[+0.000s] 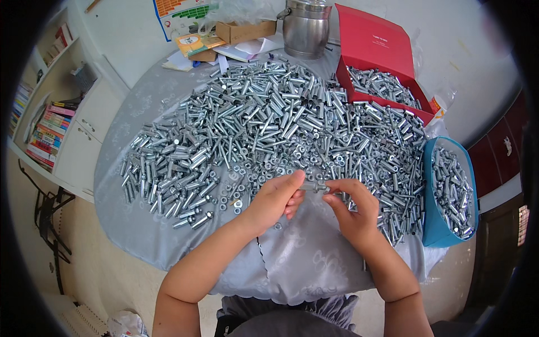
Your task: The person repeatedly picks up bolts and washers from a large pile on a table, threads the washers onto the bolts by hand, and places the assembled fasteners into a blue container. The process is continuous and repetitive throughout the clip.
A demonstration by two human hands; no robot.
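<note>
Near the front of the table, both hands meet at one sleeve anchor bolt (312,186). My left hand (270,203) is closed round one end of it. With thumb and fingertips, my right hand (357,209) pinches its other end, where a nut or washer seems to sit; the fingers partly hide it. Just beyond the hands spreads a big heap of metal sleeves (292,106), with loose nuts (238,168) and thin bolts at its near side. A group of sleeve anchors (193,216) lies at the left. One nut (278,226) rests beside my left wrist.
A red box (387,106) with its lid up, full of metal parts, stands at the back right. The blue bin (438,224) at the right edge holds anchors. Behind the heap are a steel pot (307,33), a cardboard box (245,32) and papers. A bookshelf (62,118) stands left.
</note>
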